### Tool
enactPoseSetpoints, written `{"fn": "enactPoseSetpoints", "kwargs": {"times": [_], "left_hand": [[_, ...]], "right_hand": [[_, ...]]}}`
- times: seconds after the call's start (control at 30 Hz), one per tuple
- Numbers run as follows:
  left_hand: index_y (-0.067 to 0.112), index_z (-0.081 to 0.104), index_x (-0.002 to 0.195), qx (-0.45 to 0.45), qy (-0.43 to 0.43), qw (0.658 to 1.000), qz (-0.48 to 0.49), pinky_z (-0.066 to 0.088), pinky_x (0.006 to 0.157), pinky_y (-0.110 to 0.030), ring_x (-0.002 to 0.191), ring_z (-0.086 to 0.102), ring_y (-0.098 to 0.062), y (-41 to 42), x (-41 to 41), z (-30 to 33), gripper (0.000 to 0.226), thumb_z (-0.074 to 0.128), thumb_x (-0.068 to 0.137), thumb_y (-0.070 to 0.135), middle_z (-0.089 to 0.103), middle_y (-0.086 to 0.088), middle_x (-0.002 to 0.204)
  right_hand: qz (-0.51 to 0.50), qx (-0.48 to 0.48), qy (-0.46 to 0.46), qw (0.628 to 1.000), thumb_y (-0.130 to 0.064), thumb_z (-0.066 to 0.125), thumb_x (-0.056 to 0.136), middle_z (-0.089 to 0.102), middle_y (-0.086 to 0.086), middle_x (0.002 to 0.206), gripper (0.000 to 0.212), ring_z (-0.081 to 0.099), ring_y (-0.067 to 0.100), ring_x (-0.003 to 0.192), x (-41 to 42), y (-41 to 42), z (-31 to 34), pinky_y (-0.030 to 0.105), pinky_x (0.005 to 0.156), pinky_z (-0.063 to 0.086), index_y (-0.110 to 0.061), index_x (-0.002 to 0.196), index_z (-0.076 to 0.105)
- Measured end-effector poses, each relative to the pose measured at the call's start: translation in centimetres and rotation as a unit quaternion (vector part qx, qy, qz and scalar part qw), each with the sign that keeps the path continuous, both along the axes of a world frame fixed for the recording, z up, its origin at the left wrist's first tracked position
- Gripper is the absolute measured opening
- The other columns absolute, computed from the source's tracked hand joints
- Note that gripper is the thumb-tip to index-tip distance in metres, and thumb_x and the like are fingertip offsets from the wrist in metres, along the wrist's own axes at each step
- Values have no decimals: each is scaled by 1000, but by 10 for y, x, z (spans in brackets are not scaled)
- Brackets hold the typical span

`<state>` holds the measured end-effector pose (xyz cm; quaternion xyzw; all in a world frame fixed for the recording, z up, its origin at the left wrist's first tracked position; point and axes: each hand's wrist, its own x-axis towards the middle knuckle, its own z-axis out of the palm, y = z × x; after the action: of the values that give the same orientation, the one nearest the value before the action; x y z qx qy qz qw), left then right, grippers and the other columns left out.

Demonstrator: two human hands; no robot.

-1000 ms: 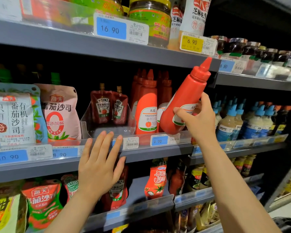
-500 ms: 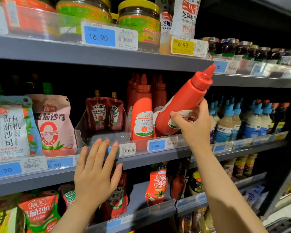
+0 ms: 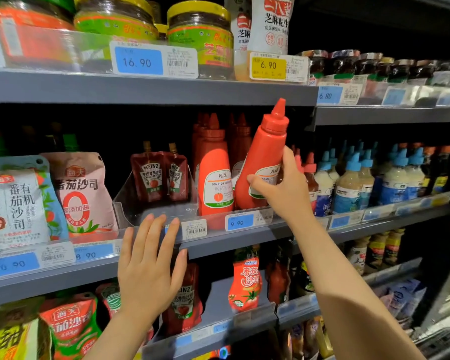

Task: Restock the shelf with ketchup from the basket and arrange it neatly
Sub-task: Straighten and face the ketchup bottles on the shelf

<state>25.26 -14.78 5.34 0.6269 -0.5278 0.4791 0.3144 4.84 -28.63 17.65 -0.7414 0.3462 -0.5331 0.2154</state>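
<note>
My right hand [image 3: 283,188] grips a red ketchup squeeze bottle [image 3: 264,154] by its lower body. The bottle leans slightly right, its base down behind the clear front rail of the middle shelf [image 3: 244,240], its pointed cap just under the shelf above. To its left stands another ketchup bottle [image 3: 215,178] with a white label, and more red bottles are lined up behind both. My left hand [image 3: 151,263] is held flat, fingers straight and spread, in front of the shelf edge below two Heinz pouches [image 3: 159,175]. No basket interior is visible.
Tomato sauce bags [image 3: 81,193] fill the shelf's left side. Blue-capped dressing bottles [image 3: 353,178] stand to the right. Jars [image 3: 200,35] sit on the shelf above, pouches [image 3: 244,279] on the one below. A dark basket corner [image 3: 442,344] shows bottom right.
My right hand has swung the ketchup bottle from a strong rightward tilt to nearly upright and lowered its base into the shelf row. My left hand stays at the shelf edge.
</note>
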Motion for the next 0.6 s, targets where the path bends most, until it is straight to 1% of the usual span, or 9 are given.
{"fn": "enactPoseSetpoints", "kwargs": {"times": [0.07,0.13,0.17,0.23,0.33,0.43,0.5,0.53,0.6], "left_hand": [[9,51,130,4,2,1000,1,29,109,-52,128,44,-33,1,-1,1,47,46,92,35,57,-18,129],[9,51,131,11,2,1000,4,28,110,-52,128,43,-33,2,-1,2,47,45,93,35,57,-18,130],[9,51,131,16,4,1000,4,28,110,-52,129,43,-33,3,0,3,47,45,93,36,57,-18,130],[8,52,131,22,8,1000,2,28,110,-52,129,43,-34,3,0,3,48,44,93,37,56,-18,130],[7,55,129,23,19,1000,-2,28,110,-52,128,44,-33,3,-3,3,48,43,94,37,57,-17,129],[7,57,127,25,86,996,-15,18,115,-50,131,41,-30,3,-14,11,52,35,96,42,57,-15,130],[9,52,132,36,110,993,-36,9,118,-48,135,36,-28,-3,-26,23,54,33,96,44,51,-12,137],[11,49,136,43,110,992,-47,6,119,-47,137,35,-27,-9,-33,30,54,34,95,43,47,-12,142],[14,42,140,52,119,989,-65,8,118,-47,139,32,-28,-24,-44,46,56,38,93,43,39,-12,149]], "right_hand": [[0,21,33,999,-36,75,74,63,-14,112,68,62,7,99,5,-1,-7,33,92,49,-31,131,39],[-5,32,75,997,-42,70,78,59,-4,125,80,58,17,111,11,-4,-11,33,96,46,-27,145,28],[-11,37,91,995,-43,67,81,57,0,128,81,55,20,115,14,-5,-11,31,95,43,-25,147,24],[-28,45,115,992,-45,61,86,52,7,135,81,50,26,121,16,-8,-8,32,95,40,-20,150,18],[-29,37,139,989,-48,56,89,53,7,133,79,53,26,118,14,-7,-15,31,89,41,-20,150,15],[-44,0,169,985,-53,49,90,55,8,132,81,55,25,114,9,-5,-32,35,91,45,-18,151,9],[-68,-30,185,980,-51,45,93,56,10,129,78,55,27,112,7,-5,-37,36,89,44,-14,151,10],[-74,-34,188,979,-51,44,94,57,10,127,77,55,27,110,7,-4,-37,36,89,43,-13,151,10],[-78,-37,188,978,-52,43,94,59,9,124,77,57,27,108,7,-3,-35,37,90,44,-13,151,9]]}}
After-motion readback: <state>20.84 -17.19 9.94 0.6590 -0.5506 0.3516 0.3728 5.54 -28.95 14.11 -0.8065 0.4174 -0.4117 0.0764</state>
